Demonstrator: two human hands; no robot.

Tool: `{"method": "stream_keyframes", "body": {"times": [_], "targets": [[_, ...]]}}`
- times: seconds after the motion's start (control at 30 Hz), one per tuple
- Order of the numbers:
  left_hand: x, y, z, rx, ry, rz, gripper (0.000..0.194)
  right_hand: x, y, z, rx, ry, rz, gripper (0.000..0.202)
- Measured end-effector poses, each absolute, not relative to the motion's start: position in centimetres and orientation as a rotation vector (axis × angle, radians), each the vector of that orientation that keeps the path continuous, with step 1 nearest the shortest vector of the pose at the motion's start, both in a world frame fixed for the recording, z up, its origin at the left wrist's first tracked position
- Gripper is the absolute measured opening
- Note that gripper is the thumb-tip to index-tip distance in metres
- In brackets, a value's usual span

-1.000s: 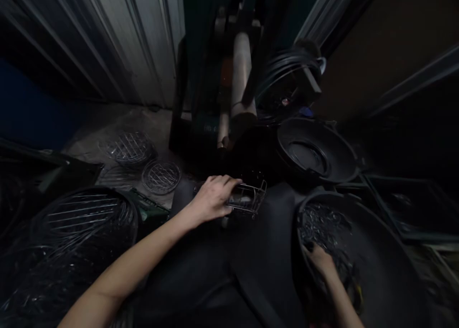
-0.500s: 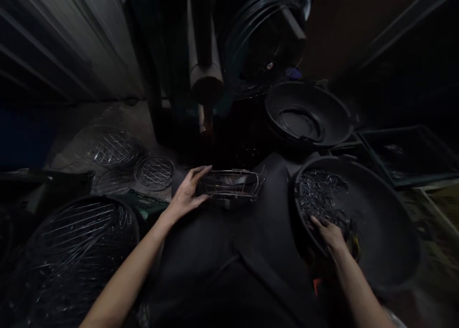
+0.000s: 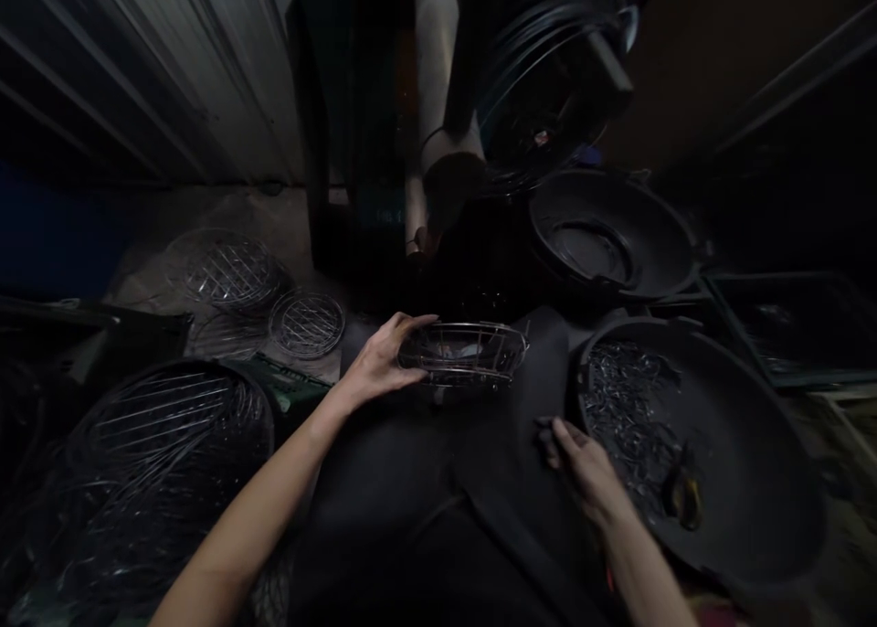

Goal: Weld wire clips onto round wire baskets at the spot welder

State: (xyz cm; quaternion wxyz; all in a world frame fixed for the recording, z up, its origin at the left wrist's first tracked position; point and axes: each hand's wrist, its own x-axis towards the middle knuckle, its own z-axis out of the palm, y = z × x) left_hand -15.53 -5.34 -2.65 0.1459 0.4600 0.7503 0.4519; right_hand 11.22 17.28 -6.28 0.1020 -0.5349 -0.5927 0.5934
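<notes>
My left hand (image 3: pixel 387 357) grips the left end of a small round wire basket (image 3: pixel 472 348), thumb below and fingers on top. The basket is tilted on its side above my dark lap. My right hand (image 3: pixel 579 458) hangs between the basket and a wide black basin (image 3: pixel 746 462), its dark fingertips pinched together. What they hold, if anything, is too dark to make out. Short metal strips (image 3: pixel 623 417) lie heaped on the basin's left side. Beside them in the basin rests a pair of pliers (image 3: pixel 685 494) with yellow on the handles.
A second black basin (image 3: pixel 650 234) stands behind the first. On the left, a round container (image 3: pixel 264 417) is filled with wire pieces. Round wire grids (image 3: pixel 306 323) lie on the floor beyond it. A machine with a pale pipe (image 3: pixel 438 69) rises ahead, near a coil of wire (image 3: pixel 527 51).
My right hand has come out of the basin, moving left toward the basket. The pliers now show fully. My view has shifted slightly left; the left hand keeps its hold.
</notes>
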Motion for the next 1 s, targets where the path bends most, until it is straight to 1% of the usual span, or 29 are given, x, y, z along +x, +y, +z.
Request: {"method": "stream_keyframes", "body": {"times": [0.07, 0.2, 0.3, 0.4, 0.5, 0.57, 0.67, 0.83, 0.9, 1.0], "targets": [[-15.6, -5.1, -2.7, 1.327, 2.149, 1.295, 0.065, 10.2, 15.1, -6.7, -1.561, -1.746, 1.804, 0.048], [-15.5, -5.2, -2.4, 1.329, 2.167, 1.335, 0.064, 10.3, 13.3, -6.3, -1.57, -1.933, 1.606, 0.057], [-15.2, -5.4, -1.3, 1.364, 2.214, 1.246, 0.063, 9.3, 12.4, -3.1, -1.489, -1.94, 1.624, 0.055], [-14.7, -5.2, -0.1, 1.457, 2.32, 1.128, 0.063, 5.7, 11.4, 1.0, -1.189, -1.978, 1.792, 0.046], [-14.2, -4.8, 0.5, 1.605, 2.457, 1.022, 0.064, 1.3, 10.7, 3.2, -0.946, -2.06, 1.943, 0.041], [-14.1, -4.7, 0.6, 1.698, 2.519, 0.986, 0.064, -0.9, 10.7, 3.3, -0.894, -2.112, 1.92, 0.04], [-14.0, -4.7, 0.4, 1.775, 2.576, 0.958, 0.064, -2.6, 10.5, 2.5, -0.847, -2.211, 1.742, 0.037], [-14.3, -5.1, 0.1, 1.666, 2.581, 1.022, 0.062, -3.2, 9.3, 1.8, -0.773, -2.293, 1.517, 0.033], [-14.4, -5.1, -0.1, 1.65, 2.595, 1.044, 0.061, -3.3, 9.0, 1.7, -0.772, -2.303, 1.488, 0.033], [-14.5, -5.1, -0.5, 1.664, 2.637, 1.049, 0.062, -3.7, 9.0, 1.3, -0.79, -2.31, 1.531, 0.033]]}}
